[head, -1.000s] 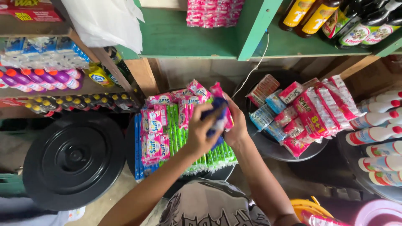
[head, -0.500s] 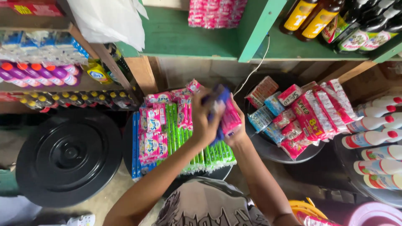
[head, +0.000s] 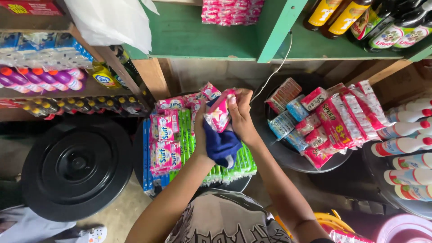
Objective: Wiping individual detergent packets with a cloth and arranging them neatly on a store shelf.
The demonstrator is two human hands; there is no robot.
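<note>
My left hand (head: 200, 131) and my right hand (head: 241, 118) are raised together over a round basin packed with pink, green and blue sachet packs (head: 168, 143). Between them they hold a pink sachet pack (head: 219, 111) and a dark blue cloth (head: 221, 144). The left hand grips the cloth and the lower side of the pack. The right hand's fingers pinch the pack's top edge. The cloth hangs down between both wrists and hides part of the green packs below.
A black round lid (head: 76, 167) lies at the left. A dark basin of red and blue packets (head: 321, 121) sits at the right, with white bottles with red caps (head: 407, 148) beyond. A green shelf (head: 211, 38) holds bottles and pink packs above. A wooden rack of bottles (head: 58, 81) stands left.
Both hands have lifted the pink pack and blue cloth slightly up and toward the shelf. The cloth now hangs lower between the wrists.
</note>
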